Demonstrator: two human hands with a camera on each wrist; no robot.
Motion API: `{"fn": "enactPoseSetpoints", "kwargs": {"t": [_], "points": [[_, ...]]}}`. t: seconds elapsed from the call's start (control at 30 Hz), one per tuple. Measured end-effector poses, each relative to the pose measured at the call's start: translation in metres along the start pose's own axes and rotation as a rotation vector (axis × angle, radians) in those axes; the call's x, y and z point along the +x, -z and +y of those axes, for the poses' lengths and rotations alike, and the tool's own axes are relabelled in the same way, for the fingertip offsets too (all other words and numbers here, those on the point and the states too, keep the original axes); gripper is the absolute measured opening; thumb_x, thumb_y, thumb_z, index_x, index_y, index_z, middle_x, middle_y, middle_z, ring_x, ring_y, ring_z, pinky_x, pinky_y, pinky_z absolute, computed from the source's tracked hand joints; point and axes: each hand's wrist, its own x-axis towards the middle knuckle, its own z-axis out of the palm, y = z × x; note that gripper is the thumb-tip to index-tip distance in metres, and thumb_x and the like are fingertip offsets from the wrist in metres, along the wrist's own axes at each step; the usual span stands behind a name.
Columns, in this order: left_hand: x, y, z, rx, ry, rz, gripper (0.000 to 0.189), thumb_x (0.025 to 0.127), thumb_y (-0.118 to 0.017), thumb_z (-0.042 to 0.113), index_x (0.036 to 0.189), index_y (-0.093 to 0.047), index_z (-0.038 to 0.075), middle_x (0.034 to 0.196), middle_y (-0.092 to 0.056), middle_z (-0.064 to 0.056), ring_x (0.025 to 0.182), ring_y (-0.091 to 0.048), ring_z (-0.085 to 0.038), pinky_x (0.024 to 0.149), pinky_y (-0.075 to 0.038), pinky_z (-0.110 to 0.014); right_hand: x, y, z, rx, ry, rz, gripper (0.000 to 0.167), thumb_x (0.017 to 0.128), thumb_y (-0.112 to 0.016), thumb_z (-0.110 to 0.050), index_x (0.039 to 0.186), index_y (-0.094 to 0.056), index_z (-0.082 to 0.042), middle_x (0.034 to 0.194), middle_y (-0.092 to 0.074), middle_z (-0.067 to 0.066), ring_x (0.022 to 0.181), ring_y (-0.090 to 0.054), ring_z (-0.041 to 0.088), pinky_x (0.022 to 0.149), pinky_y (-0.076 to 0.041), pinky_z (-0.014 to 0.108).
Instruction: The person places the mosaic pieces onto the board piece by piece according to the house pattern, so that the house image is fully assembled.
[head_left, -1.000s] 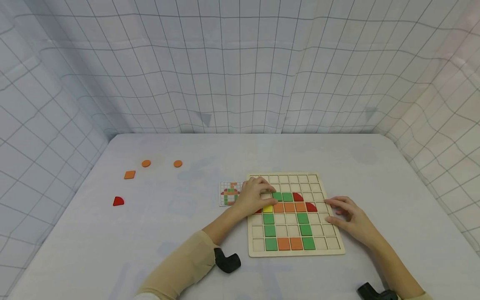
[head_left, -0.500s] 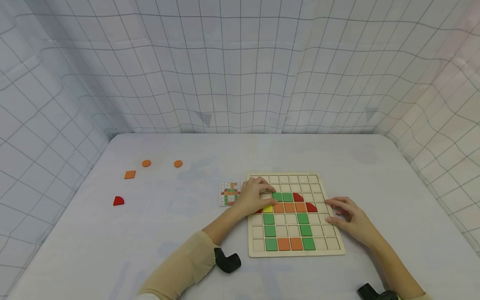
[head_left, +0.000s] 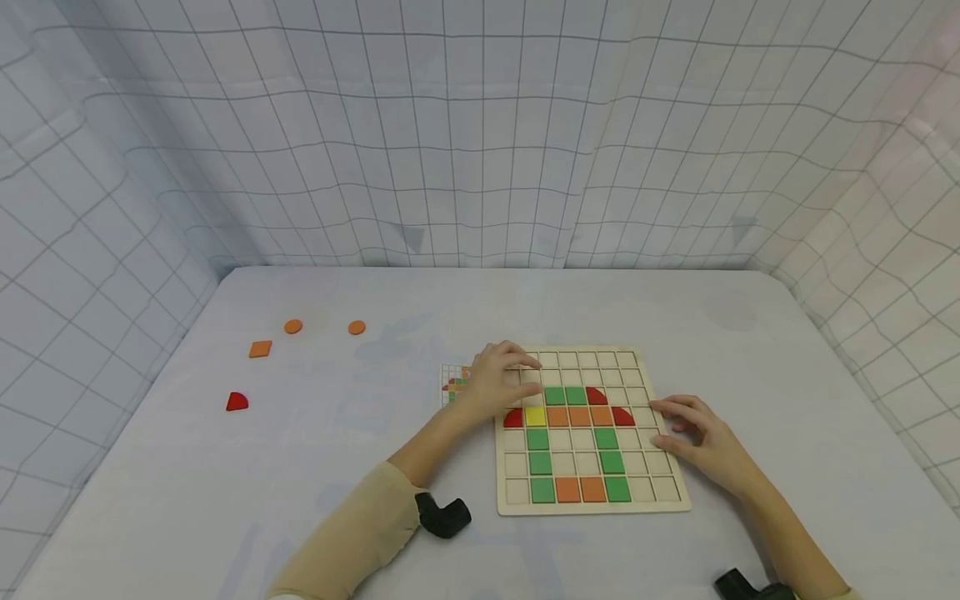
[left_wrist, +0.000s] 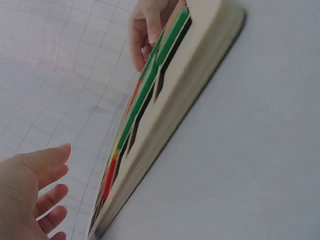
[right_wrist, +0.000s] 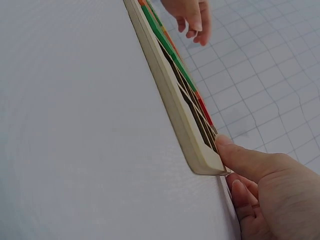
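A pale wooden grid board (head_left: 573, 507) lies on the white table, with green, orange, yellow and red tiles set in its squares. My left hand (head_left: 497, 382) is over the board's upper left part, thumb and fingers apart with nothing between them. Below it show a red quarter-round tile (head_left: 513, 418) and a yellow square tile (head_left: 535, 417). At the board's right edge rests my right hand (head_left: 705, 433), thumb and forefinger spread along the rim. The right wrist view shows the right thumb (right_wrist: 227, 142) touching the board near its corner. A pattern card (head_left: 453, 383) is partly hidden behind my left hand.
At the far left of the table lie two orange round tiles (head_left: 357, 328), an orange square tile (head_left: 260, 349) and a red quarter-round tile (head_left: 237, 402). A white, grid-patterned curtain (head_left: 480, 150) encloses the table's back and sides.
My left hand has drawn back up and left from the tiles, uncovering the left red quarter-round and the yellow square, and covering more of the card. My right hand has stayed at the edge.
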Motion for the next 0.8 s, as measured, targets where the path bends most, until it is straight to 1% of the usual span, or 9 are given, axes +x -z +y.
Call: {"fn": "enactPoseSetpoints", "kwargs": {"t": [0.17, 0.3, 0.47, 0.7, 0.8], "points": [[-0.012, 0.033, -0.005, 0.004, 0.038, 0.071, 0.03, 0.077, -0.073, 0.022, 0.102, -0.067, 0.006, 0.104, -0.056, -0.007, 0.1, -0.044, -0.026, 0.091, -0.027, -0.05, 0.0, 0.0, -0.001, 0.0, 0.0, 0.0, 0.044, 0.077, -0.072, -0.009, 0.119, -0.058, -0.003, 0.116, -0.048, 0.006, 0.09, -0.049, 0.002, 0.078, -0.036, 0.008], [-0.027, 0.059, -0.019, 0.017, 0.093, 0.128, 0.031, 0.077, -0.074, 0.022, 0.103, -0.067, 0.006, 0.105, -0.055, -0.006, 0.102, -0.043, -0.026, 0.093, -0.025, -0.051, 0.0, 0.0, -0.003, 0.0, -0.001, 0.001, 0.044, 0.077, -0.072, -0.008, 0.118, -0.058, -0.003, 0.116, -0.048, 0.006, 0.09, -0.049, 0.002, 0.077, -0.036, 0.008], [-0.052, 0.092, -0.035, 0.052, 0.154, 0.169, 0.034, 0.077, -0.073, 0.022, 0.106, -0.066, 0.005, 0.107, -0.054, -0.009, 0.106, -0.041, -0.03, 0.094, -0.023, -0.053, -0.001, -0.001, -0.001, -0.006, -0.006, 0.0, 0.045, 0.077, -0.072, -0.007, 0.119, -0.058, -0.003, 0.117, -0.048, 0.006, 0.091, -0.049, 0.002, 0.077, -0.036, 0.007], [-0.09, 0.138, -0.058, 0.123, 0.263, 0.234, 0.038, 0.078, -0.073, 0.023, 0.109, -0.064, 0.004, 0.116, -0.051, -0.015, 0.11, -0.037, -0.036, 0.087, -0.03, -0.054, -0.001, 0.0, 0.0, -0.011, -0.008, -0.002, 0.045, 0.077, -0.072, -0.007, 0.119, -0.058, -0.004, 0.118, -0.048, 0.006, 0.091, -0.048, 0.002, 0.077, -0.036, 0.007], [-0.109, 0.157, -0.068, 0.154, 0.28, 0.25, 0.037, 0.08, -0.071, 0.023, 0.11, -0.063, 0.003, 0.115, -0.05, -0.016, 0.11, -0.037, -0.037, 0.085, -0.032, -0.054, 0.0, 0.0, 0.0, -0.019, -0.011, -0.004, 0.044, 0.078, -0.071, -0.009, 0.119, -0.058, -0.005, 0.118, -0.048, 0.005, 0.09, -0.048, 0.002, 0.078, -0.035, 0.008]]}}
